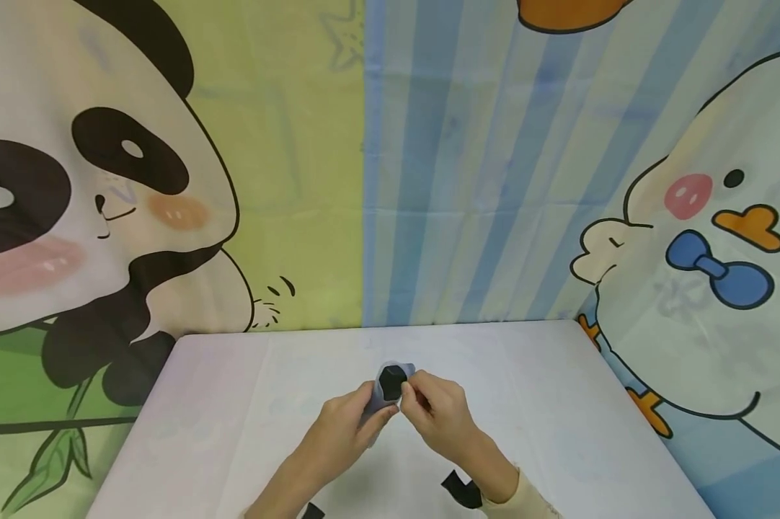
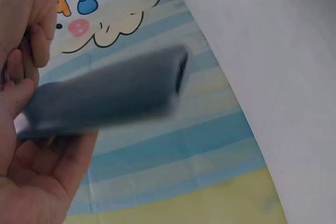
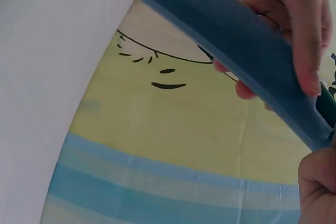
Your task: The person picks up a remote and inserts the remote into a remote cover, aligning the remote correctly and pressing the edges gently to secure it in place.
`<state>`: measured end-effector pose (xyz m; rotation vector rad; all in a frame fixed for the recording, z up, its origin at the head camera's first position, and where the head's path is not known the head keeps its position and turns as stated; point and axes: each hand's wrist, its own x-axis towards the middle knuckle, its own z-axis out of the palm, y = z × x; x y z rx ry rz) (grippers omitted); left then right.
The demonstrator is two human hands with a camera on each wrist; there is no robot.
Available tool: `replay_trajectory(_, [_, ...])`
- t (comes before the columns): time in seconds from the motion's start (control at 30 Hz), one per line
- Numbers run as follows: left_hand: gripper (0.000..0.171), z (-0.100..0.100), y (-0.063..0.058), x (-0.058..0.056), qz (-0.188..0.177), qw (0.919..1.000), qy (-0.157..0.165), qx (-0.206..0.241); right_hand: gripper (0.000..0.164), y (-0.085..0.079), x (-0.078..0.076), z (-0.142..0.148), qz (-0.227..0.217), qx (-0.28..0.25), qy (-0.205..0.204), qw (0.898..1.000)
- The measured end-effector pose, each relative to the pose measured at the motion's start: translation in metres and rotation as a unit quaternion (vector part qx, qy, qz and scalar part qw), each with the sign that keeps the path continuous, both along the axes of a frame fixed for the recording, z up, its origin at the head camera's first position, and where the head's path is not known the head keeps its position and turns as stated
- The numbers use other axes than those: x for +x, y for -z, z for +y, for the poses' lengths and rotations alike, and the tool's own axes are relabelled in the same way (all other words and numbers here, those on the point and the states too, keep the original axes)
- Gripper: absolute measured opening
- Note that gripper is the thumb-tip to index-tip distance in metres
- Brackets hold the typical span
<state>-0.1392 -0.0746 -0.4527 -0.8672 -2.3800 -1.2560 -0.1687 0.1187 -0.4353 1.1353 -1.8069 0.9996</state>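
Observation:
My left hand (image 1: 341,432) grips a long blue-grey case (image 2: 110,95), thumb on one side and fingers on the other. A black patch (image 1: 392,382) with angled edges shows at the case's end facing the head camera. With thumb and index finger, my right hand (image 1: 447,417) pinches the rim at that same end, beside the black patch. In the right wrist view the case (image 3: 220,30) slants down towards the right hand, its broad side smooth and plain. A dark opening shows at its lower end, partly hidden by the fingers.
On the white table (image 1: 247,404), a bent black piece (image 1: 463,491) lies near the right sleeve (image 1: 518,497). Another small black piece (image 1: 313,512) sits by the left forearm at the frame's bottom edge. A printed cloth (image 1: 312,180) with cartoon animals rises behind the table.

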Motion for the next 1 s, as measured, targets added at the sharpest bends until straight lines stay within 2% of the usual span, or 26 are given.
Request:
replay_trajectory(0.1, [0.023, 0.002, -0.005, -0.001, -0.019, 0.9995, 0.02, 0.012, 0.028, -0.007, -0.002, 0.003, -0.029, 0.023, -0.005, 0.999])
replay_trajectory(0.2, [0.022, 0.003, -0.005, -0.002, -0.048, 0.9967, 0.044, 0.049, 0.024, -0.012, -0.003, 0.008, -0.101, 0.026, -0.055, 0.993])
replay_trajectory(0.27, [0.022, 0.003, -0.003, -0.002, -0.07, 0.992, 0.063, 0.084, 0.025, -0.012, -0.004, 0.011, -0.163, 0.002, -0.099, 0.982])
replay_trajectory(0.33, [0.023, 0.003, -0.001, -0.002, -0.101, 0.9838, 0.091, 0.118, 0.032, -0.012, -0.004, 0.013, -0.229, -0.031, -0.128, 0.964])
replay_trajectory(0.43, [0.021, 0.003, 0.002, -0.001, -0.133, 0.9726, 0.116, 0.152, 0.034, -0.011, -0.004, 0.015, -0.305, -0.058, -0.13, 0.942])
replay_trajectory(0.53, [0.02, 0.003, 0.004, -0.001, -0.149, 0.9662, 0.131, 0.165, 0.024, -0.01, -0.005, 0.016, -0.354, -0.049, -0.137, 0.924])
replay_trajectory(0.6, [0.02, 0.003, 0.004, -0.002, -0.153, 0.9657, 0.136, 0.16, 0.02, -0.009, -0.006, 0.016, -0.361, -0.039, -0.153, 0.919])
replay_trajectory(0.7, [0.018, 0.001, 0.0, -0.004, -0.142, 0.9723, 0.126, 0.136, 0.011, -0.006, -0.008, 0.017, -0.361, -0.042, -0.189, 0.912])
replay_trajectory(0.77, [0.018, -0.002, -0.003, -0.005, -0.109, 0.9813, 0.1, 0.123, 0.007, -0.004, -0.009, 0.017, -0.362, -0.048, -0.21, 0.907])
replay_trajectory(0.83, [0.024, -0.005, -0.008, -0.007, -0.054, 0.9905, 0.064, 0.109, 0.004, -0.002, -0.009, 0.018, -0.373, -0.052, -0.232, 0.897])
replay_trajectory(0.9, [0.03, -0.008, -0.014, -0.011, -0.004, 0.9945, 0.035, 0.099, 0.005, -0.001, -0.009, 0.018, -0.386, -0.055, -0.254, 0.885])
replay_trajectory(0.97, [0.036, -0.009, -0.02, -0.015, 0.021, 0.9959, 0.029, 0.084, 0.007, 0.0, -0.009, 0.017, -0.399, -0.055, -0.276, 0.873])
replay_trajectory(1.0, [0.039, -0.01, -0.022, -0.017, 0.021, 0.9961, 0.04, 0.076, 0.009, 0.001, -0.009, 0.017, -0.406, -0.054, -0.289, 0.865])
